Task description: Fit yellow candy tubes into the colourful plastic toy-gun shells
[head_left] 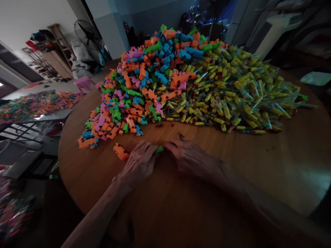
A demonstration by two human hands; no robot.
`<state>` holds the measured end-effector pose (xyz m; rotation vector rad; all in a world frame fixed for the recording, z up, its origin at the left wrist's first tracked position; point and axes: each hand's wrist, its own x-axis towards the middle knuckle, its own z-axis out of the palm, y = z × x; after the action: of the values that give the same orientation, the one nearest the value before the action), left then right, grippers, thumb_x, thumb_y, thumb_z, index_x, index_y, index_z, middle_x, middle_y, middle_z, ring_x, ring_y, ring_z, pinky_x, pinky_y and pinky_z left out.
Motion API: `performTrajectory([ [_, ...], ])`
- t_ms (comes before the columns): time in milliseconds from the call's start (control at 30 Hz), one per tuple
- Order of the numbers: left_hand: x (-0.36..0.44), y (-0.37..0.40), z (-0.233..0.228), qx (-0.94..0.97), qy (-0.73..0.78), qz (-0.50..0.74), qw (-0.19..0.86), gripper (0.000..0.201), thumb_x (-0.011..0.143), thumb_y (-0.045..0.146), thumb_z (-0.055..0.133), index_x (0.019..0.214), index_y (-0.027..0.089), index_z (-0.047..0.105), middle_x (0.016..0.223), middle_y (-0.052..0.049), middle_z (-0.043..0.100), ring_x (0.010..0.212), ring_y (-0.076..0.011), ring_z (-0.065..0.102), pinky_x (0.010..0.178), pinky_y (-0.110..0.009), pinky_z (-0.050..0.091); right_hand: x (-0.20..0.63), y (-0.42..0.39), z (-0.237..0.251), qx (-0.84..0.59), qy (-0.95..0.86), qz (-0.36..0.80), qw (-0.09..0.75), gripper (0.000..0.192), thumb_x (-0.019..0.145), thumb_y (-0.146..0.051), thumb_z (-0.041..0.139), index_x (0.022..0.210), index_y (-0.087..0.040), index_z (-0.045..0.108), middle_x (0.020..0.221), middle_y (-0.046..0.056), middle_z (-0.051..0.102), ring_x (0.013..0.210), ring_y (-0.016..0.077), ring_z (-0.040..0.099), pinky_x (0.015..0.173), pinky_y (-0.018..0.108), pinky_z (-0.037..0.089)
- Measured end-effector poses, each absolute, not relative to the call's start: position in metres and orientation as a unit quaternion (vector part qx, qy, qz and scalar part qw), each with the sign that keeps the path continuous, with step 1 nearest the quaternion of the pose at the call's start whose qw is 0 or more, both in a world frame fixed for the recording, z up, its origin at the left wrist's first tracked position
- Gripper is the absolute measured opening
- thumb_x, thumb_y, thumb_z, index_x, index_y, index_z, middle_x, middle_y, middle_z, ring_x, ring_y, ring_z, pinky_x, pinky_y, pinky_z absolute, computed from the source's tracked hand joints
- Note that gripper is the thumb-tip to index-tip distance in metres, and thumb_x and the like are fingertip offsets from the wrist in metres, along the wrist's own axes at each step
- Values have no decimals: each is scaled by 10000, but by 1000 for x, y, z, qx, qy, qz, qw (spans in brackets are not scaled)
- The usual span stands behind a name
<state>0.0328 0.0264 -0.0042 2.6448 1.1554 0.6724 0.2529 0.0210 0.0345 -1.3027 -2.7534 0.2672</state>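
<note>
My left hand (pixel 141 159) is closed over the table, with a small green plastic toy piece (pixel 159 149) showing at its fingertips. The rest of that piece is hidden by the fingers. Just to the right, my right hand (pixel 184 155) has its fingers drawn together, their tips close to the green piece. Whatever they pinch, if anything, I cannot make out. An orange toy car (pixel 120 151) with black wheels lies alone beside my left hand. Beyond both hands rises a heap of orange, blue, green and pink toy cars (pixel 131 89).
Many yellow-wrapped tubes in clear plastic (pixel 232 93) are piled right of the cars on the round wooden table (pixel 261 155). A second table at left bears more colourful pieces (pixel 41 106). Behind stand a pink stool (pixel 84 83) and a fan (pixel 88 34).
</note>
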Motion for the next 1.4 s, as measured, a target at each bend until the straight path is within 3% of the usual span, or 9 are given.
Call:
performTrajectory([
  [167,34,28,-5,893,382,225,72,166,965,108,439,1072,152,559,950,-91,575,924,-232,502,802,-375,451,252,20,31,-415,-906,81,26,325,816,-67,481,1091,-109,649,1074,134,620,835,204,580,688,319,401],
  [300,34,28,-6,896,384,212,62,170,940,73,450,1056,145,552,965,-94,568,935,-240,500,825,-392,458,253,19,26,-413,-907,78,32,347,838,-66,461,1132,-105,641,1049,122,596,769,188,544,648,324,386],
  [567,32,32,-11,904,371,210,42,186,913,41,477,1050,143,551,952,-82,557,903,-239,486,807,-394,461,260,29,18,-391,-912,98,78,386,798,-74,512,1169,-133,597,1064,98,593,889,202,562,745,328,448],
  [733,33,31,-9,903,377,205,38,245,867,-8,497,1060,132,554,976,-88,561,935,-243,495,830,-397,472,259,31,23,-391,-915,91,32,359,758,-98,555,1111,-143,601,1061,92,593,807,188,559,669,322,427],
  [867,34,30,-6,902,384,194,36,246,858,-20,497,1046,128,555,987,-97,568,948,-246,501,835,-396,472,260,30,17,-384,-919,75,45,299,785,-69,504,1057,-146,602,1068,91,575,742,170,541,593,313,364],
  [1033,35,30,-7,903,382,194,31,184,892,22,502,1026,141,547,958,-87,566,908,-237,490,797,-386,456,260,30,8,-388,-918,57,59,378,773,-113,554,1147,-154,586,1069,83,574,751,174,524,587,314,320],
  [1233,33,26,-9,890,426,162,1,131,913,80,500,1002,161,551,993,-97,567,933,-261,473,775,-416,410,253,28,12,-402,-915,29,18,421,760,-139,554,1178,-107,588,1095,119,584,723,177,535,537,307,279],
  [1400,34,23,-7,888,438,137,0,94,937,131,475,979,164,552,999,-88,560,952,-256,473,793,-412,416,253,23,3,-386,-919,5,76,499,732,-95,512,1224,-66,586,1080,145,616,659,172,553,544,311,366],
])
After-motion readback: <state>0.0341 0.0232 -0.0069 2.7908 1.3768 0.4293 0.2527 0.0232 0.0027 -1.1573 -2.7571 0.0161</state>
